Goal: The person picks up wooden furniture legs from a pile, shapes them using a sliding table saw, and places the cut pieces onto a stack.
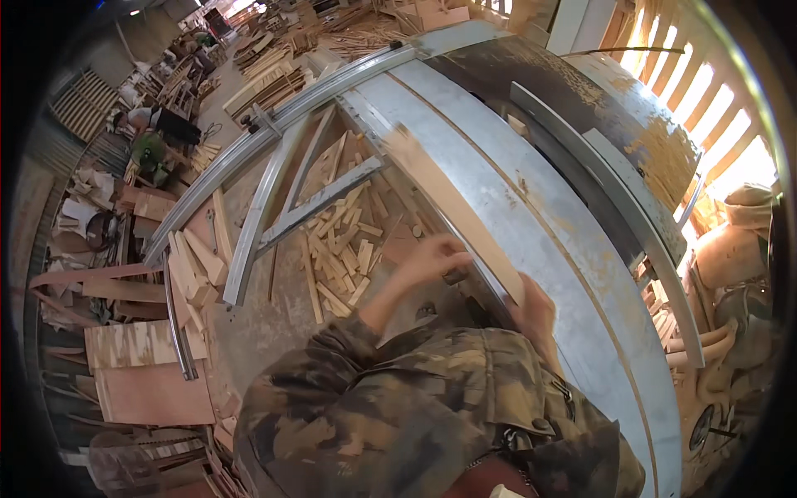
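Note:
A long light-brown wooden board (452, 203) lies lengthwise along the near edge of a grey metal machine table (531, 241). My right hand (535, 311) is closed round the board's near end, with part of the fingers hidden behind the wood. Beside the table's edge, left of the board, is my left hand (433, 256). Its fingers are curled at a small dark part (455, 275), which I cannot make out. The board's far end is blurred.
A metal frame with a long rail (282, 116) extends left from the table. Below it, offcuts (340, 245) are heaped on the floor. A long grey guard bar (614, 199) stands over the table's right side. Another person (162, 124) bends at the far left among wood stacks.

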`<action>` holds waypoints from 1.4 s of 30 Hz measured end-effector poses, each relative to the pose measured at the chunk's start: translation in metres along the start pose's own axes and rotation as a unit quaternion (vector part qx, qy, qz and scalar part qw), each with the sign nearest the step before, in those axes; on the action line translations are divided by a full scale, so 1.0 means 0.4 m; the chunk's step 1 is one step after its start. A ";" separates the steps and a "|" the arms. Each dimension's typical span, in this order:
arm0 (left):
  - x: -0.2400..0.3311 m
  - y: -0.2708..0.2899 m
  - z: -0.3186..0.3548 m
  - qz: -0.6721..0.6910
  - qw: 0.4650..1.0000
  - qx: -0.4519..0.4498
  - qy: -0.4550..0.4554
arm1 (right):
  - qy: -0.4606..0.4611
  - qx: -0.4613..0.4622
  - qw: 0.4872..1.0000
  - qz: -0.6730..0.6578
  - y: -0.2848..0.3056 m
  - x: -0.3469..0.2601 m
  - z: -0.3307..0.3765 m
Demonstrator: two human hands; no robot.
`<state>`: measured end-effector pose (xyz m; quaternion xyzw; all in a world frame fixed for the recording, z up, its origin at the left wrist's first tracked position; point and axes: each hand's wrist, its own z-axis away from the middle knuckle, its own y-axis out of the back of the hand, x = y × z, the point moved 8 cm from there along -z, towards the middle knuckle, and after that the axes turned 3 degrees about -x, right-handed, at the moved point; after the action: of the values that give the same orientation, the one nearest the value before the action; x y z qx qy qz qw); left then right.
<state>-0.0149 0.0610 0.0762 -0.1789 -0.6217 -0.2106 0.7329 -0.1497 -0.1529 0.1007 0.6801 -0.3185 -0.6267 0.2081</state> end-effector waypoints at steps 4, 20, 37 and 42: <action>-0.071 0.523 -0.005 -0.401 0.900 0.158 -0.057 | -0.118 -0.004 0.992 0.042 0.071 0.061 0.230; -0.315 1.148 -0.021 -0.603 0.708 0.196 0.310 | -0.363 0.033 0.930 0.045 0.104 0.055 0.558; -0.361 1.057 0.034 -0.582 0.730 0.199 0.298 | -0.410 0.036 0.908 0.077 0.100 0.070 0.634; -0.390 0.917 0.061 -0.578 0.744 0.183 0.282 | -0.427 0.080 0.900 0.034 0.106 0.131 0.706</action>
<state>0.1379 0.3983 -0.0737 0.4197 -0.3976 -0.5166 0.6315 -0.4346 -0.1867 0.0557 0.3506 -0.4484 -0.8220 0.0184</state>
